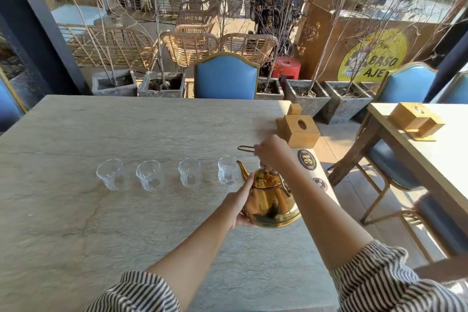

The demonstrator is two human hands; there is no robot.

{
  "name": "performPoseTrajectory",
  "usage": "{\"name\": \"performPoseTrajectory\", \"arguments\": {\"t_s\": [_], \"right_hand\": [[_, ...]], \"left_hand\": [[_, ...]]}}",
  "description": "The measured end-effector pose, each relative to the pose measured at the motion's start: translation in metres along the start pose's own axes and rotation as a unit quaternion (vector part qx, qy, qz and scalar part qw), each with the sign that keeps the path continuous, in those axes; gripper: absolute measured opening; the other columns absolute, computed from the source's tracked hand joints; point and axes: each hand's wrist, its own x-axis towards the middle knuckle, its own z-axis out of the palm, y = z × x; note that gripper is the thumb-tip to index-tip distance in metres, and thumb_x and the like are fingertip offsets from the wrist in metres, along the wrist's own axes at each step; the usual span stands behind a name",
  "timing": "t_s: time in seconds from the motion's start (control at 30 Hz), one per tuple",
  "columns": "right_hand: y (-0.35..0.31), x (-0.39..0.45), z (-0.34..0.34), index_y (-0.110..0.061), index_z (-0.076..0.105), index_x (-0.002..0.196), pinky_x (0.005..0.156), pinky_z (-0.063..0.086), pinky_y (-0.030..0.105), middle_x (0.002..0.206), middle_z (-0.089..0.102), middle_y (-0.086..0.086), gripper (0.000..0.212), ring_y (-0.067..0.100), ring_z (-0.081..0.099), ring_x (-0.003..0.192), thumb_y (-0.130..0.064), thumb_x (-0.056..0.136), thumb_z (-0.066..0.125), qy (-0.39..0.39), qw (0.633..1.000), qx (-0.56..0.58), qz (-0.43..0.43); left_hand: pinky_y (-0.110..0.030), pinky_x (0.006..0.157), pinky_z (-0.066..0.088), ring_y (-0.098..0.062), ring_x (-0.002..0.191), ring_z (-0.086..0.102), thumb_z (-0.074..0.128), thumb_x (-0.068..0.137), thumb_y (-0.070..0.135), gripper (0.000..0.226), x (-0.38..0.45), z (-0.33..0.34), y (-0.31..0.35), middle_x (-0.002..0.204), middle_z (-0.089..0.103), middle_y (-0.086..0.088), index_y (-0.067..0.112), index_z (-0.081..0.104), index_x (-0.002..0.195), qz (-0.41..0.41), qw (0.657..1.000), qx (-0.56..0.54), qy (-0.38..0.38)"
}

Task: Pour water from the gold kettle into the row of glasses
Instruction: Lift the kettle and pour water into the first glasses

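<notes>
Striped sleeves (141,291), pushed back to the elbow, frame the bottom of the view, and both bare forearms reach forward over the pale, stone-grained worktop (76,223). The left hand (239,206) is wrapped against the near-left side of the gold kettle (269,200), palm on the belly and fingers running up toward the base of the spout. The right hand (272,153) is closed above the lid, apparently on the kettle's thin metal handle, a loop of which juts out to its left. The kettle is round-bellied, polished and mirror-bright, with a curved spout whose tip sits just beside the rightmost glass (228,170). Whether its base rests on the worktop or is lifted clear cannot be told. Four small clear glasses stand upright in a row, spaced apart; each has a cut, faceted pattern and none shows an obvious water level. The step looks like the start of pouring into the rightmost glass. The next move calls for tilting the spout over that rim while the left hand steadies the weight. The glasses are light and narrow, so a knock from the spout could tip one. A square wooden tissue box (300,132) sits behind the right hand.
</notes>
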Motion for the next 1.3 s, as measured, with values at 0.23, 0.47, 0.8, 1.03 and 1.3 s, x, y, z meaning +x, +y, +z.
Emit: {"name": "performPoseTrajectory", "arguments": {"t_s": [0.23,0.47,0.8,1.03,1.3], "right_hand": [[0.019,-0.008,0.018,0.010,0.071,0.083,0.058,0.054,0.035,0.077,0.073,0.024,0.044,0.024,0.056,0.054,-0.027,0.094,0.049,0.058,0.996,0.040,-0.049],[0.020,-0.027,0.026,0.002,0.074,0.079,0.041,0.034,0.021,0.058,0.062,-0.001,0.042,0.007,0.045,0.040,-0.027,0.097,0.050,0.082,0.990,0.069,-0.093],[-0.017,-0.045,0.037,0.005,0.074,0.088,0.047,0.041,0.026,0.073,0.070,0.015,0.041,0.017,0.051,0.047,-0.021,0.098,0.044,0.036,0.989,0.033,-0.140],[-0.049,-0.044,0.047,0.003,0.073,0.089,0.058,0.055,0.030,0.078,0.075,0.015,0.042,0.021,0.065,0.057,-0.022,0.100,0.042,0.017,0.990,0.005,-0.143],[-0.085,-0.037,0.047,0.004,0.069,0.099,0.037,0.040,0.021,0.059,0.065,0.006,0.036,0.010,0.052,0.034,-0.020,0.098,0.042,-0.057,0.994,0.003,-0.089]], "left_hand": [[-0.054,0.082,0.061,-0.034,0.106,0.069,0.072,0.044,0.089,0.111,0.015,-0.016,-0.005,0.117,0.070,-0.013,0.013,0.061,0.124,0.020,0.999,-0.004,0.024],[-0.047,0.070,0.062,-0.034,0.117,0.062,0.077,0.054,0.078,0.106,0.002,-0.030,-0.008,0.128,0.065,-0.014,0.012,0.054,0.133,0.042,0.998,-0.032,0.028],[-0.050,0.077,0.063,-0.036,0.114,0.064,0.072,0.057,0.081,0.103,-0.018,-0.059,-0.024,0.125,0.066,-0.016,0.011,0.056,0.131,0.042,0.997,-0.039,0.043],[-0.056,0.082,0.060,-0.040,0.110,0.066,0.073,0.062,0.078,0.097,-0.025,-0.079,-0.023,0.122,0.065,-0.020,0.010,0.055,0.129,0.027,0.996,-0.073,0.050],[-0.054,0.078,0.062,-0.037,0.105,0.069,0.066,0.054,0.087,0.105,-0.033,-0.091,-0.013,0.119,0.067,-0.019,0.013,0.058,0.128,0.029,0.997,-0.072,0.029]]}}
